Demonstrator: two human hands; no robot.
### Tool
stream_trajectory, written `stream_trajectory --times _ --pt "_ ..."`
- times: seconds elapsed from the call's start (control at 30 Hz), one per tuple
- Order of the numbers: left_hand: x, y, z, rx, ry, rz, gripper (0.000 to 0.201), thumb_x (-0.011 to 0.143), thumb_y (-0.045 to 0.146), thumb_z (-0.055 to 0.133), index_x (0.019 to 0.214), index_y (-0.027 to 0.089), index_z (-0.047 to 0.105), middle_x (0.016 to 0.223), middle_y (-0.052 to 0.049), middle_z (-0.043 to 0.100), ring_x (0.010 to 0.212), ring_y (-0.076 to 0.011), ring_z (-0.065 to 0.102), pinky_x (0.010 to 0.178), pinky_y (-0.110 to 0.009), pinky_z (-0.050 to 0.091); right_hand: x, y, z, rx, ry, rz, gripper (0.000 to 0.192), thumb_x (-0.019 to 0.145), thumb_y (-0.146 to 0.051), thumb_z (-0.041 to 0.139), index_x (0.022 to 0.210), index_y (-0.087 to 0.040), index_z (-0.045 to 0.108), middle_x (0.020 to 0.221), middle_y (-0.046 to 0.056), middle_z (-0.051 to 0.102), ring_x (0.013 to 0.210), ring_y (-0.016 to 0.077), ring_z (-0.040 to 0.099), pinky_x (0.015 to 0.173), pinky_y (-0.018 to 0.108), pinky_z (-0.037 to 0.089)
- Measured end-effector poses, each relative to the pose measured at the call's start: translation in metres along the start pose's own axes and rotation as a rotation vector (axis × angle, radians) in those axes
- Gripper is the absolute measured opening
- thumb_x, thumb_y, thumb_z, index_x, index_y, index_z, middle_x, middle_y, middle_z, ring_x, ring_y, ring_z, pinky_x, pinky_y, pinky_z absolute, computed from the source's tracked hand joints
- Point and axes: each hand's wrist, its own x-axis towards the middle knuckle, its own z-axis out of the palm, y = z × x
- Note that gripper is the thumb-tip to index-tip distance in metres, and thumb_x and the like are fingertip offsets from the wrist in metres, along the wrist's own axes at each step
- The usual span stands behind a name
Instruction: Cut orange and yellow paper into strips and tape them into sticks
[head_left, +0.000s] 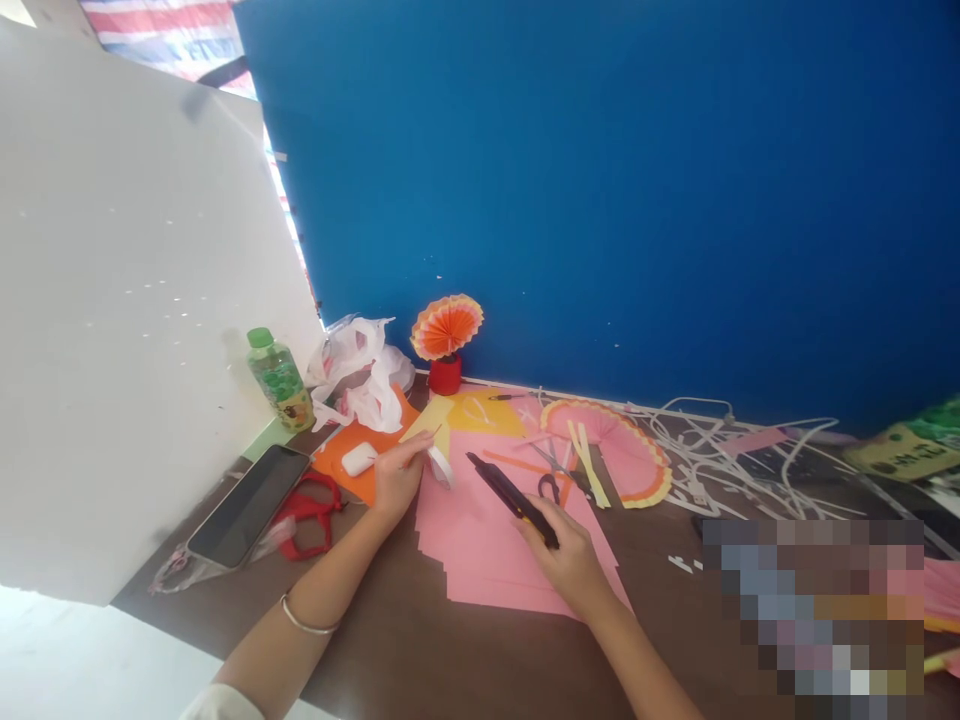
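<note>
My left hand is closed with its fingers pinched on a small white roll of tape, over the edge of the pink paper sheets. In my right hand is a long black and yellow box cutter, its narrow end pointing up and left above the pink paper. Scissors lie just beyond that hand, among orange and yellow paper strips. A pleated pink paper fan with orange and yellow edging rests to their right.
An orange paper rosette stands in a red holder by the blue partition. On the left are a phone, red-handled scissors, a white case, a bottle and plastic bags. White cables and paper scraps lie right.
</note>
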Motion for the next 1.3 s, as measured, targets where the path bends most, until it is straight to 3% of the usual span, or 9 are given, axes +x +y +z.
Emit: stream_trajectory --times 0.17,0.5,0.73,1.3 --pt "-0.001 -0.006 0.000 -0.014 0.016 0.001 0.019 0.077 0.013 0.052 0.085 0.019 0.069 0.097 -0.004 0.068 0.095 -0.0204 0.062 0.088 -0.039 0.051 0.001 -0.010 0.000 0.086 -0.100 -0.023 0.028 0.084 -0.029 0.046 0.108 -0.018 0.052 0.101 0.009 0.063 0.092 0.0207 0.060 0.079 0.032 0.050" --pt "0.001 -0.004 -0.001 -0.028 0.031 -0.003 0.018 0.077 0.014 0.054 0.085 0.020 0.069 0.097 -0.005 0.068 0.094 -0.0204 0.063 0.086 -0.040 0.052 -0.004 -0.015 0.009 0.065 -0.005 -0.101 0.017 0.083 -0.027 0.048 0.097 -0.019 0.056 0.081 0.005 0.064 0.074 0.0173 0.061 0.069 0.027 0.050" --pt "0.002 0.001 0.001 -0.014 0.043 0.059 0.017 0.076 0.014 0.055 0.084 0.021 0.069 0.092 -0.004 0.069 0.091 -0.0210 0.064 0.083 -0.040 0.054 -0.003 -0.021 0.011 0.057 0.014 -0.109 0.018 0.083 -0.029 0.048 0.095 -0.019 0.057 0.078 0.005 0.064 0.071 0.0179 0.062 0.066 0.028 0.051" --pt "0.001 0.005 0.001 -0.007 0.027 0.057 0.017 0.077 0.014 0.055 0.084 0.021 0.069 0.093 -0.005 0.069 0.092 -0.0205 0.064 0.082 -0.039 0.054 -0.003 -0.022 0.009 0.073 -0.002 -0.114 0.017 0.084 -0.029 0.048 0.094 -0.018 0.057 0.079 0.006 0.065 0.071 0.0177 0.062 0.066 0.028 0.051"
